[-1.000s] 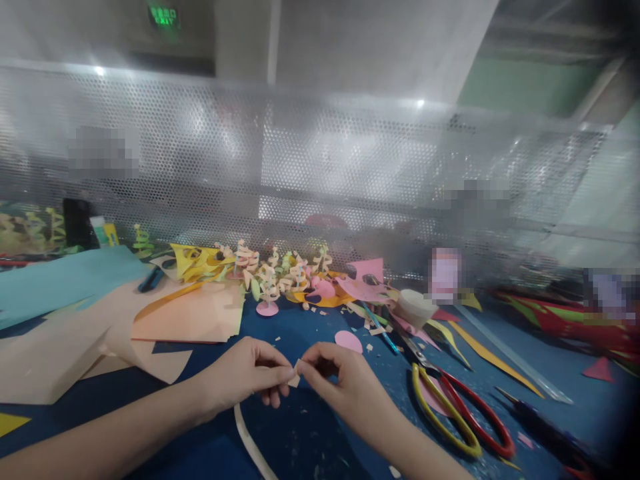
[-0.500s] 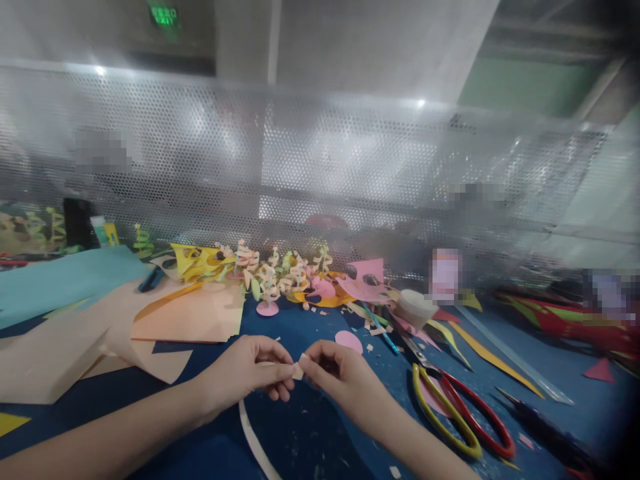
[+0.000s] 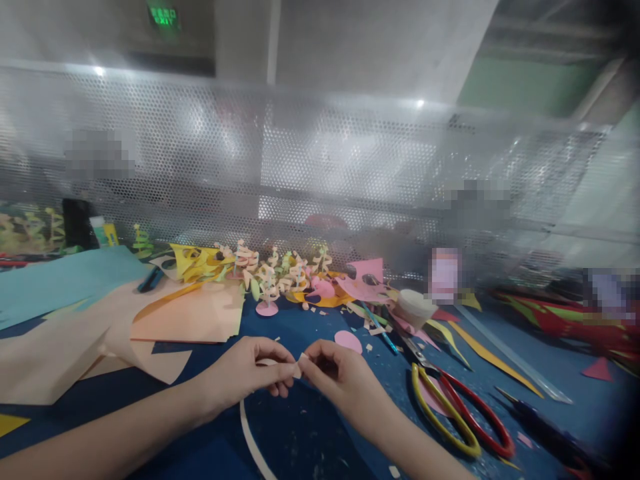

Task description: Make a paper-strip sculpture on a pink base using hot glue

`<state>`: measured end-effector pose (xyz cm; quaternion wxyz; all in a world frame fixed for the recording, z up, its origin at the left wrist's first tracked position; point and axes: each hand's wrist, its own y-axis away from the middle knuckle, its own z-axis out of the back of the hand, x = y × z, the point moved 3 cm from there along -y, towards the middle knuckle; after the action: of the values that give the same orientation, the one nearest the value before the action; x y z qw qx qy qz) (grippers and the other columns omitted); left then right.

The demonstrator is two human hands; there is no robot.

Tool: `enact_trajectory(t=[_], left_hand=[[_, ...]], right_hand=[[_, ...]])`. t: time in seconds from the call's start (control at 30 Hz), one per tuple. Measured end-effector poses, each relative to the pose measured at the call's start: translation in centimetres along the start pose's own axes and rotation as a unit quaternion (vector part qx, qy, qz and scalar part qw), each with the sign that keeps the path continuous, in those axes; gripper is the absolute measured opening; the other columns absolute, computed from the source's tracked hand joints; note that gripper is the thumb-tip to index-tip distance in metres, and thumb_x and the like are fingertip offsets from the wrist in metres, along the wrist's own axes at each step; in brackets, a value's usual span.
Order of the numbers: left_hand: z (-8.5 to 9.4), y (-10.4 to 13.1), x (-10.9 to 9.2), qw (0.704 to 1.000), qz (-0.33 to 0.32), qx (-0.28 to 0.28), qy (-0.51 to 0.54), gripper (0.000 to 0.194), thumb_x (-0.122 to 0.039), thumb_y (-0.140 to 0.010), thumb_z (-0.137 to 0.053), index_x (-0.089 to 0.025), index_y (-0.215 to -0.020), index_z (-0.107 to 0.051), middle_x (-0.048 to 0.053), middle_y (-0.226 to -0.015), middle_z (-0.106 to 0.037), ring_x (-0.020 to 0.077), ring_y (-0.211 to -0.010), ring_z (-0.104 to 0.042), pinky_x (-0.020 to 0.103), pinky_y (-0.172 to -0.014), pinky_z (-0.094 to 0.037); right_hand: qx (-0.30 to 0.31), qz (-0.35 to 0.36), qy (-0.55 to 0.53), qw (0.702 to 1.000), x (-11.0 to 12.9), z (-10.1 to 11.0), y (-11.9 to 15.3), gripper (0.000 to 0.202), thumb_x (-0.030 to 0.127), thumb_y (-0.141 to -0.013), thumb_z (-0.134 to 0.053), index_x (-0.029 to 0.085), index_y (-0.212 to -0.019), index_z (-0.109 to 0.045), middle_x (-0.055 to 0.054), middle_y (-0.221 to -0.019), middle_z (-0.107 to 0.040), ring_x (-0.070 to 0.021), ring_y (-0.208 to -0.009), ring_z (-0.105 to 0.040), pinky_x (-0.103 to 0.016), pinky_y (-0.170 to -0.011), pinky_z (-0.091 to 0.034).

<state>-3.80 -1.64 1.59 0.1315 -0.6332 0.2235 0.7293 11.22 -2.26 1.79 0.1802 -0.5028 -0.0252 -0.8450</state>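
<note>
A long pale paper strip (image 3: pixel 251 437) hangs in a curve below my left hand (image 3: pixel 255 370), which pinches it between thumb and fingers. My right hand (image 3: pixel 333 373) meets it fingertip to fingertip, pinching the small pale end of the strip that shows between them. Whether that end is folded, I cannot tell. Just beyond my right hand a pink paper disc (image 3: pixel 349 342) lies flat on the blue table. Farther back stands a small spiral paper figure (image 3: pixel 269 287) on a round pink base.
Scissors (image 3: pixel 450 407) with red and yellow handles and a dark pointed tool (image 3: pixel 545 423) lie at right. Peach paper sheets (image 3: pixel 195 317) cover the left side. More spiral figures, paper scraps, a white roll (image 3: pixel 415 308) and a perforated screen (image 3: pixel 320 160) stand behind.
My fingertips have shifted only slightly around the strip's end, and the left fingers have curled in a little. The hanging strip has moved a touch.
</note>
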Motion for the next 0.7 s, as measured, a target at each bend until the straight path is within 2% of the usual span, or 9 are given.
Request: enact_trajectory(t=[0.23,0.4,0.57,0.7], left_hand=[[-0.15,-0.15,0.27,1.000,-0.009,-0.009,-0.003,0.021,-0.033,-0.065,-0.064,-0.013,-0.067,-0.061,-0.002,-0.059,-0.060,0.0100,-0.054,-0.055,0.023,-0.057,-0.044],[-0.16,-0.15,0.18,1.000,-0.022,-0.010,0.003,0.020,-0.032,-0.063,-0.066,-0.013,-0.064,-0.062,-0.002,-0.056,-0.060,0.0101,-0.054,-0.055,0.022,-0.056,-0.043],[-0.15,-0.14,0.49,1.000,0.015,-0.004,0.025,0.022,-0.034,-0.065,-0.064,-0.012,-0.065,-0.064,0.001,-0.057,-0.063,0.0109,-0.053,-0.057,0.022,-0.055,-0.043],[-0.13,-0.11,0.81,0.998,0.031,-0.022,0.045,0.016,-0.028,-0.063,-0.064,-0.012,-0.060,-0.063,0.001,-0.053,-0.063,0.0113,-0.049,-0.057,0.023,-0.053,-0.043]], right_hand=[[0.002,0.002,0.001,1.000,0.28,-0.45,0.07,0.021,0.035,-0.076,-0.050,0.017,-0.068,-0.055,0.001,-0.059,-0.051,-0.0112,-0.055,-0.045,-0.022,-0.051,-0.034],[0.025,-0.014,-0.025,0.999,-0.14,-0.46,0.00,0.022,0.037,-0.075,-0.051,0.016,-0.068,-0.054,0.001,-0.060,-0.052,-0.0115,-0.056,-0.045,-0.022,-0.052,-0.034],[0.028,-0.012,-0.018,0.999,-0.29,-0.50,-0.18,0.024,0.039,-0.076,-0.049,0.016,-0.067,-0.050,0.003,-0.058,-0.046,-0.0110,-0.055,-0.041,-0.022,-0.051,-0.032],[0.034,-0.014,-0.013,0.999,-0.48,-0.97,-0.13,0.024,0.039,-0.077,-0.047,0.017,-0.067,-0.049,0.003,-0.058,-0.045,-0.0110,-0.055,-0.039,-0.022,-0.051,-0.031]])
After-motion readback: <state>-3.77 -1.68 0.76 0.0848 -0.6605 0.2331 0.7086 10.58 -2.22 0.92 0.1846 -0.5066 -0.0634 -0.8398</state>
